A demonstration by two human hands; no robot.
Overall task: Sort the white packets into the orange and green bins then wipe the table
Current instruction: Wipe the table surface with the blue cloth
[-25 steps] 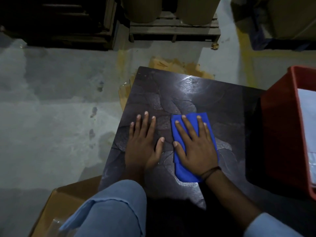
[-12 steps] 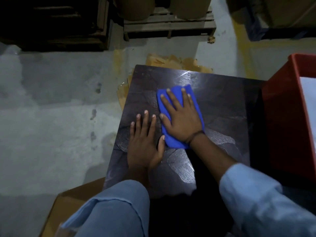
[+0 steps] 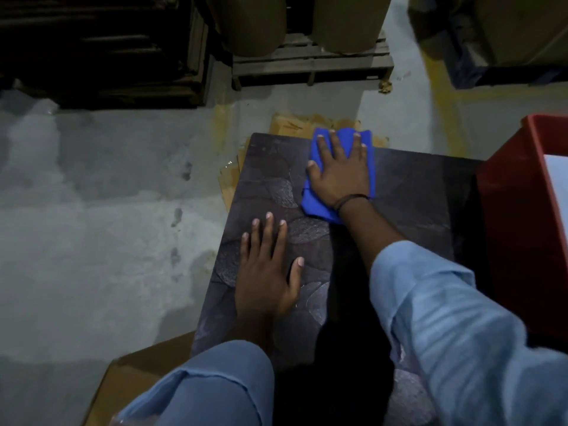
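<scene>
A blue cloth [image 3: 370,155] lies at the far edge of the dark patterned table [image 3: 415,192], its far end hanging slightly past the edge. My right hand [image 3: 341,173] presses flat on the cloth with straight, spread fingers. My left hand [image 3: 266,272] rests flat on the table's left side, nearer to me, holding nothing. The orange-red bin [image 3: 519,216] stands on the table's right side, with a white packet [image 3: 558,173] showing inside it. The green bin is out of view.
A cardboard box [image 3: 132,382] sits on the floor at the table's near-left corner. Flattened cardboard [image 3: 295,124] lies on the grey floor beyond the table. A wooden pallet [image 3: 310,66] with large rolls stands further back, and dark pallets stand at the back left.
My right hand has slid the blue cloth away from me, from the table's middle to its far edge. My left hand has stayed flat in place.
</scene>
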